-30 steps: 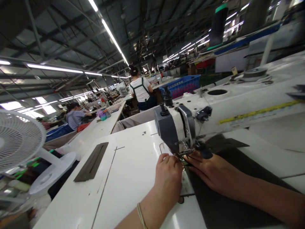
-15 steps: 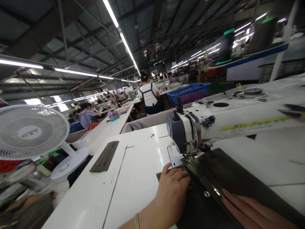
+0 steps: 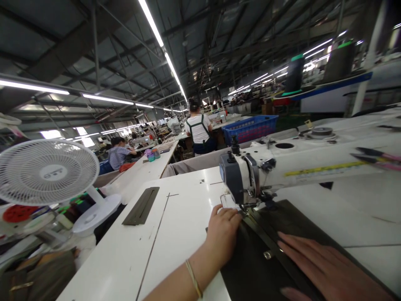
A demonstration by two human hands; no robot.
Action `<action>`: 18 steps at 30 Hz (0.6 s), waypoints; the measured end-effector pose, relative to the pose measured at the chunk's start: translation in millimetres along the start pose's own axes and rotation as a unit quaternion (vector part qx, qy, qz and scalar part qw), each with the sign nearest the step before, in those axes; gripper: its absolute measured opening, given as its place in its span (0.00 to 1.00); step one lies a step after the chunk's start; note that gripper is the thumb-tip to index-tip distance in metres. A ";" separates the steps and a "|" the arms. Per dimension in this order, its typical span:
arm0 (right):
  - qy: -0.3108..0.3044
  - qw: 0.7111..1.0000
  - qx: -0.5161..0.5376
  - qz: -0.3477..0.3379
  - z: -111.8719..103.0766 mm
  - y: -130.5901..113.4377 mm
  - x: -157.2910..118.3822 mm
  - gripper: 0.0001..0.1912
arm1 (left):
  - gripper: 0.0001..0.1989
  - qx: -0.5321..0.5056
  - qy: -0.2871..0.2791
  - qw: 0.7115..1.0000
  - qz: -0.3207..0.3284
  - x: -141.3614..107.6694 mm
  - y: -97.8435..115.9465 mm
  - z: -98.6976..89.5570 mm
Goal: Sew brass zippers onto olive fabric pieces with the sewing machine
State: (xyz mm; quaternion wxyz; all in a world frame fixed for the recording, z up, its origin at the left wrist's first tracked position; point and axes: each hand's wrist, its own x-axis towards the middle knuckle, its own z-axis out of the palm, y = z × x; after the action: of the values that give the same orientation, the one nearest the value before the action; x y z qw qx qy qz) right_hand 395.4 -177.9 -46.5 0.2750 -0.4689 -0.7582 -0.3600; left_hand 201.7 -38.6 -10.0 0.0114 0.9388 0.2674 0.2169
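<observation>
On a white sewing worktop [image 3: 103, 251], a white long-arm industrial sewing machine [image 3: 300, 171] stands to the far right. A dark olive fabric panel [image 3: 250, 267] lies under its presser foot [image 3: 247, 205], long axis running toward the near right. The left hand [image 3: 223, 234] rests unclenched on the panel's edge; the right hand [image 3: 328, 267] lies flat and open on it.

Matt dark-olive cloth [image 3: 250, 267] — smooth, on a glossy white sewing table [image 3: 175, 238]

Head-worn view, forward-down over hands [image 3: 223, 234]
</observation>
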 end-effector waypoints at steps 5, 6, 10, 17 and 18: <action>-0.023 1.000 0.004 0.010 6.5 4.3 28.0 0.20 | 0.06 -0.017 -0.039 0.999 0.002 13.9 -10.6 7.1; -0.032 0.999 0.011 0.019 11.3 12.1 27.3 0.22 | 0.04 -0.014 -0.038 0.999 0.004 13.5 -8.9 7.1; -0.070 0.997 0.032 0.029 33.4 45.6 25.7 0.23 | 0.03 0.005 -0.020 1.000 -0.005 8.9 4.6 6.3; -0.071 0.995 0.067 0.023 70.2 38.3 37.6 0.15 | 0.04 -0.025 0.056 0.998 -0.030 9.3 5.5 21.8; -0.065 0.996 0.065 0.020 73.5 36.6 36.7 0.15 | 0.04 -0.032 0.051 0.998 -0.023 10.1 3.7 24.0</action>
State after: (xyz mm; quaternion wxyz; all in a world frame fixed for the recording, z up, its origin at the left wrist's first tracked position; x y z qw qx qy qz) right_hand 407.9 -88.9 -51.6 0.2620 -0.4879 -0.7866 -0.2729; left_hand 221.2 -34.4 -27.3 0.0324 0.9194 0.2818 0.2724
